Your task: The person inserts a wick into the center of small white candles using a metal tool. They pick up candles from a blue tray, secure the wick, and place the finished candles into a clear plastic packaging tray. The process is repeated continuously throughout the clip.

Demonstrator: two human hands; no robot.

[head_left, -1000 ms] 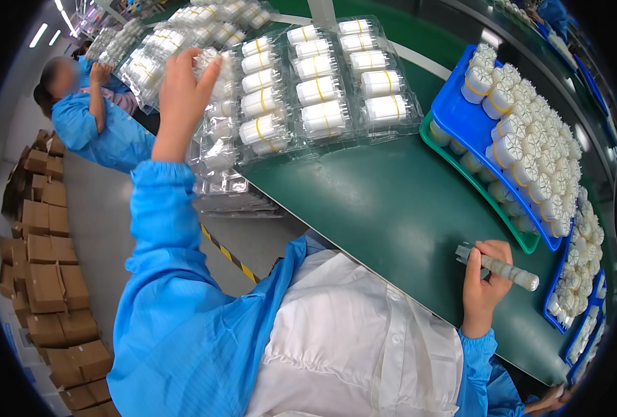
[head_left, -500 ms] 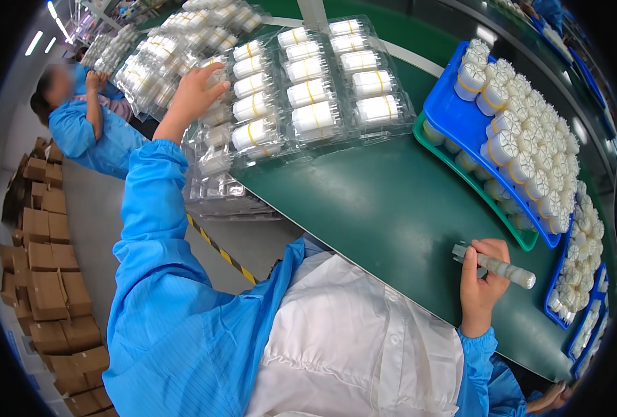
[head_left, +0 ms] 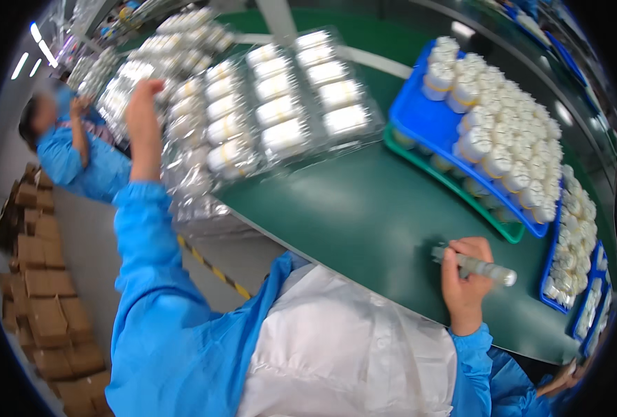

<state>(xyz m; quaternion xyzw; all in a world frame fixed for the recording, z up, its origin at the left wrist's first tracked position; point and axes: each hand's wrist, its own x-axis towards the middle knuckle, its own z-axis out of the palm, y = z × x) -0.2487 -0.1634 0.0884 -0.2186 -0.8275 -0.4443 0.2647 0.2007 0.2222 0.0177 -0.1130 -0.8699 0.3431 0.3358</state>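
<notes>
Head view: right hand grip closed around grey tube.

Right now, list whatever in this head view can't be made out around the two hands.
- Left hand: motion blur hides whether it grips or only touches the clear trays of white pieces.
- Right hand: its fingers cover the middle of the grey tube, so its full shape is hidden.
- White containers in the blue bin: too small to tell what they are.
- Far stacks of trays: blurred and bent by the fisheye rim.
</notes>
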